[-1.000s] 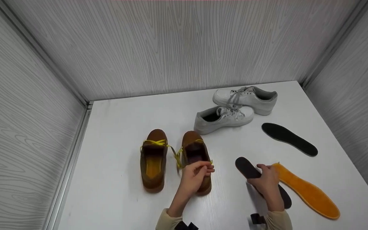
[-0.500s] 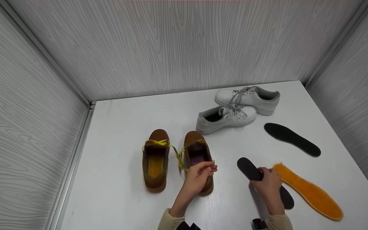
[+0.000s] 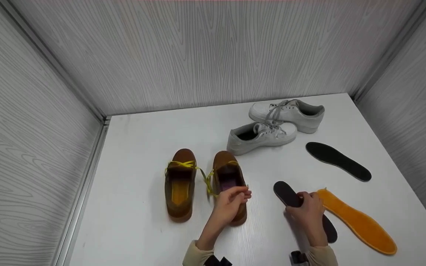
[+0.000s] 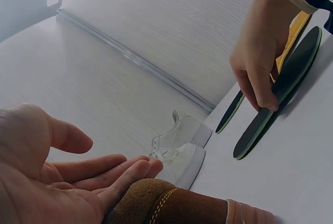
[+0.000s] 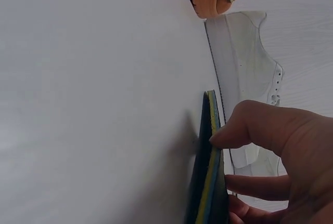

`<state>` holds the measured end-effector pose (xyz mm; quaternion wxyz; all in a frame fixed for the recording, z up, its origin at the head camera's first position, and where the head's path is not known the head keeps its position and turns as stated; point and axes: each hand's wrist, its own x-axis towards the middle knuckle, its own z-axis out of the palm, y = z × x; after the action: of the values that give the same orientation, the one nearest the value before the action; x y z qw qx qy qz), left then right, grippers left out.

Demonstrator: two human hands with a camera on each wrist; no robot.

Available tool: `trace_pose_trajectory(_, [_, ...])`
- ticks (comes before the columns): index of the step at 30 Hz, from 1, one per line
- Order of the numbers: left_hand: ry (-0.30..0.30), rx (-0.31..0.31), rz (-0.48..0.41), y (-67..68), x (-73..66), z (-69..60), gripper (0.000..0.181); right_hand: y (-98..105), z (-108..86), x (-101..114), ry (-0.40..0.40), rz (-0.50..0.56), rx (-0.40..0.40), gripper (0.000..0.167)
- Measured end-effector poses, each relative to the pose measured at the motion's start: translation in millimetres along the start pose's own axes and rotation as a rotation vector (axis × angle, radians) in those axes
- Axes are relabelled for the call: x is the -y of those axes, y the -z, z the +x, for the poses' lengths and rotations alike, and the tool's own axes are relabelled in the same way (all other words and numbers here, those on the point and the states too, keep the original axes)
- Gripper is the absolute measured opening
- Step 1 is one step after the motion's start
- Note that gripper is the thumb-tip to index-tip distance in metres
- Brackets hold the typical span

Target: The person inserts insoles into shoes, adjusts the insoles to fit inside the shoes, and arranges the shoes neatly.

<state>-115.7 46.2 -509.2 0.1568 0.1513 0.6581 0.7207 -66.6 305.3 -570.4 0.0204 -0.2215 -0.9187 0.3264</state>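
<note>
Insole point(image 3: 287, 194), dark-faced, is in R hand point(image 3: 308, 212), to the right of the shoes and at least partly lifted off the tabletop point(image 3: 131, 166), judging by the shadow. R grip: thumb on one long edge, bent fingers toward the other, pinching approx. mid-length, opened only enough to span it. L hand point(image 3: 229, 205) is loose, fingers nearly straight, nothing held; it's over the heel end of a brown moccasin point(image 3: 222, 160), can't tell if it's pressing.

Handling: prob. v. light, bendy, hard to damage; ends may flop or twist w/ a mid-hold. Long edges look the best place to pinch, slip risk prob. low.

Mat'ls: right wrist view shows its edge in yellow & blue layers, foam-like; outline long, round-ended, slightly waisted. Black insole point(image 3: 338, 161) of similar shape lies farther back; orange insole point(image 3: 361, 221), just beside R hand, looks fuzzy/plush. Twin moccasin point(image 3: 179, 214) stands alongside, w/ yellow laces point(image 3: 183, 164); brown uppers look like suede. White sneakers point(image 3: 268, 136) behind, smooth, leather-look
</note>
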Motion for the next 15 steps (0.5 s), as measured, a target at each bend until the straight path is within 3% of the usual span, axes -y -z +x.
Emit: trace_pose_trajectory(15, [0.011,0.0,-0.032,-0.1,-1.3,0.2,0.026,2.3,3.0,5.2,0.026,0.034,-0.017,0.056])
